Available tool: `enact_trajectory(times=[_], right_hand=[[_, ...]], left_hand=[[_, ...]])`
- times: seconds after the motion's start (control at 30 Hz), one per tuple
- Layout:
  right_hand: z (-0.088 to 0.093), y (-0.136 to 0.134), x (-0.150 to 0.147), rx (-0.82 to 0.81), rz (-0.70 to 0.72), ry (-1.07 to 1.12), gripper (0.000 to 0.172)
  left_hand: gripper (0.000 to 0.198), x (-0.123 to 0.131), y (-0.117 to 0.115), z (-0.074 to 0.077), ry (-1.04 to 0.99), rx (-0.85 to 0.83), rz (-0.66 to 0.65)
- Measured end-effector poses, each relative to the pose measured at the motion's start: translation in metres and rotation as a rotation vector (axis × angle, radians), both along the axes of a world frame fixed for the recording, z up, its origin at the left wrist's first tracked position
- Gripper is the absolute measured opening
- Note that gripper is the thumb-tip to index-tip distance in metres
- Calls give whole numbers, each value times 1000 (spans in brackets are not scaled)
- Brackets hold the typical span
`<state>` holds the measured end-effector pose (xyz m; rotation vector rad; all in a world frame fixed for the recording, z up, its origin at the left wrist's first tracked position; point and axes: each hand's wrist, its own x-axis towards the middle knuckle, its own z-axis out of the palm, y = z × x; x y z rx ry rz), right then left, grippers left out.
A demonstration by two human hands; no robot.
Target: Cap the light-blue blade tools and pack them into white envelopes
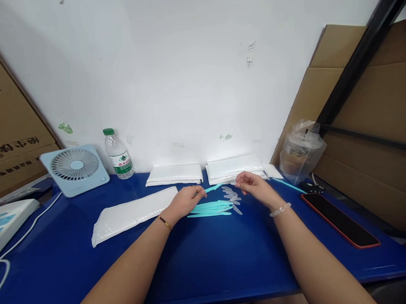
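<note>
My left hand (188,199) is closed on a slim turquoise stick (213,188) that looks like an eyebrow razor, its far end pointing right. With thumb and forefinger pinched, my right hand (254,187) holds a small clear cap (233,183) close to that end, apart from it as far as I can see. Several more turquoise razors (210,208) lie in a loose bunch just below my left hand. Beside their right ends, several translucent caps (231,194) are scattered in a short column.
White padded mailers (173,174) lie along the wall, and another mailer (132,215) is left of my hand. A pale blue fan (76,165) and a water bottle (119,155) stand left. At right are a bagged drink cup (299,152), a phone (340,218) and a turquoise strip (288,185).
</note>
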<state>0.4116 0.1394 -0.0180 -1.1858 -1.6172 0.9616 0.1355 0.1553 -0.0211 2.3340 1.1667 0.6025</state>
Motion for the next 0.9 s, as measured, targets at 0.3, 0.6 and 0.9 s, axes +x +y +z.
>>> enact_trajectory(times=[0.3, 0.6, 0.9], right_hand=[[-16, 4, -21, -213, -3, 256, 33], [-9, 0, -25, -143, -16, 358, 35], [-17, 4, -29, -130, -21, 293, 36]], left_hand=[[50, -3, 0, 1, -147, -175, -22], [50, -5, 2, 1, -126, -230, -80], [49, -5, 1, 1, -102, -225, -91]])
